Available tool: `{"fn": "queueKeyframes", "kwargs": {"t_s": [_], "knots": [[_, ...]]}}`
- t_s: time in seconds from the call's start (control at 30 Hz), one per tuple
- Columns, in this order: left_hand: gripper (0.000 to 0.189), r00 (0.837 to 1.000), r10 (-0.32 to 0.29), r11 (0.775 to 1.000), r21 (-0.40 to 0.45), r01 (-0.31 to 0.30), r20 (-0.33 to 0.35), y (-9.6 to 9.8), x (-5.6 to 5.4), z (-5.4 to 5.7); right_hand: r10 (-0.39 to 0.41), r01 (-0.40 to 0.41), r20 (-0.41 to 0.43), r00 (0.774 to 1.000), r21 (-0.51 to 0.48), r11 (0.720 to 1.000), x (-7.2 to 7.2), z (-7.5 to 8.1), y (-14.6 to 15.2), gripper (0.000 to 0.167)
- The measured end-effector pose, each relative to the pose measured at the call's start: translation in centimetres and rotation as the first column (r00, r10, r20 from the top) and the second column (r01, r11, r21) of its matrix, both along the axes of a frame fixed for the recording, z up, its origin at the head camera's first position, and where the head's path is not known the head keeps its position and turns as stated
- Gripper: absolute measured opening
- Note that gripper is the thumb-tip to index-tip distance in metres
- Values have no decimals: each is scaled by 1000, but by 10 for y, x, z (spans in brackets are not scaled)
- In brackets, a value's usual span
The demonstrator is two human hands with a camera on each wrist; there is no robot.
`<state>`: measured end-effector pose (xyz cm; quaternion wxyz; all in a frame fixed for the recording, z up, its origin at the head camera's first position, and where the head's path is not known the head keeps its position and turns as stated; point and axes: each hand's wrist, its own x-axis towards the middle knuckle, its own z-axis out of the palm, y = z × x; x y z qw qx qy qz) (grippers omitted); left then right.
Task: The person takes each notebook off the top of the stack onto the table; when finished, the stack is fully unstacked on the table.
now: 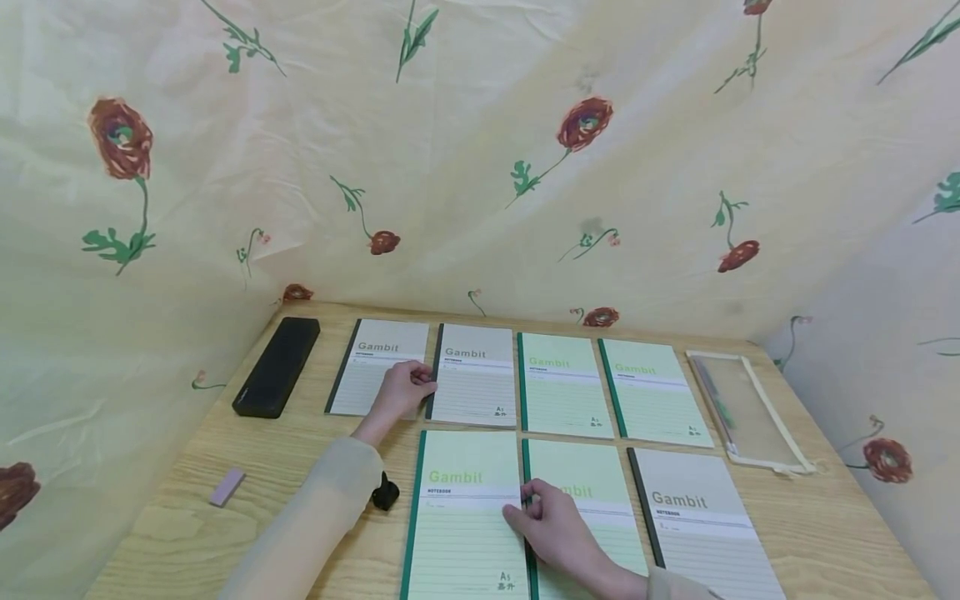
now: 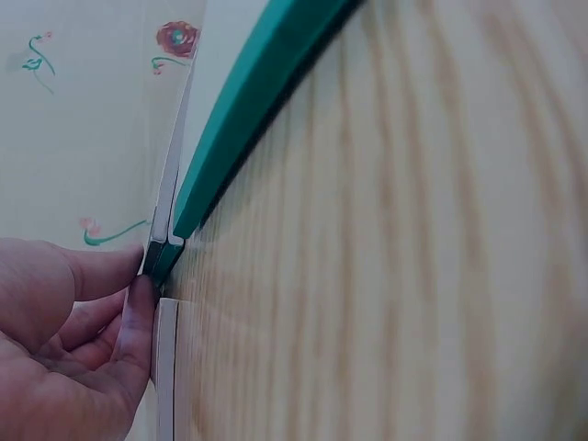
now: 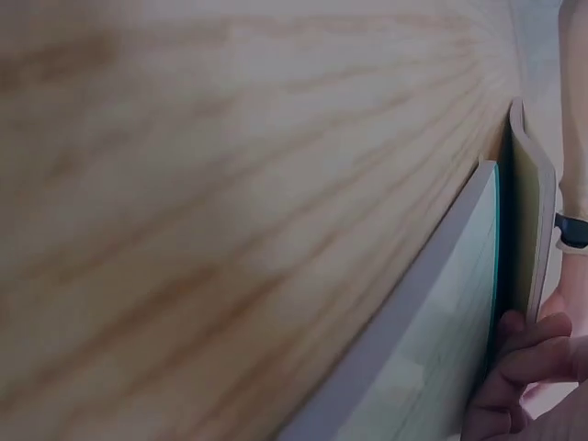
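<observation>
In the head view my left hand [image 1: 403, 390] is at the left edge of a grey Gambit notebook [image 1: 474, 387], second from left in the back row. Its thumb and a finger pinch the dark spine, seen close up in the left wrist view. My right hand [image 1: 561, 533] grips the right edge of the large green notebook [image 1: 461, 517] at the front left. That edge is raised off the table in the right wrist view, with fingertips beneath it. Under the right hand lies another green notebook [image 1: 611, 537], partly covered.
Another grey notebook [image 1: 397, 333] and two green ones [image 1: 562, 392] complete the back row. A grey notebook [image 1: 705, 533] lies front right. A black case [image 1: 277, 367] and a purple eraser [image 1: 227, 487] are left; a clear zip pouch [image 1: 746, 408] is right. A floral curtain [image 1: 465, 167] hangs behind.
</observation>
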<state>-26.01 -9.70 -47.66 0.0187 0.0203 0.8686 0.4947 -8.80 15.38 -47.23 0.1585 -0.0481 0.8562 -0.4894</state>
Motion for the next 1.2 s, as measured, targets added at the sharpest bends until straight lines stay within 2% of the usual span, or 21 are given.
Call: {"fn": "queueKeyframes", "kwargs": {"t_s": [0.2,0.47,0.73,0.97,1.2], "knots": [[27,1000,6,1000,-6,-6,16,0,1,3,28,-28,-36,999,17,999,0,0,1,31],[27,1000,0,1000,0,0,14,0,0,1,17,-16,-40,999,40,999,3,-1,1,33],[27,1000,5,1000,10,-5,19,0,-1,1,-6,6,-33,999,15,1000,1,-1,2,32],[27,999,8,1000,7,-9,32,0,-2,0,-17,17,-41,999,-9,1000,-4,2,2,28],[26,1000,4,1000,11,-4,24,0,-2,-2,-39,39,-66,997,-2,999,-17,6,6,25]]}}
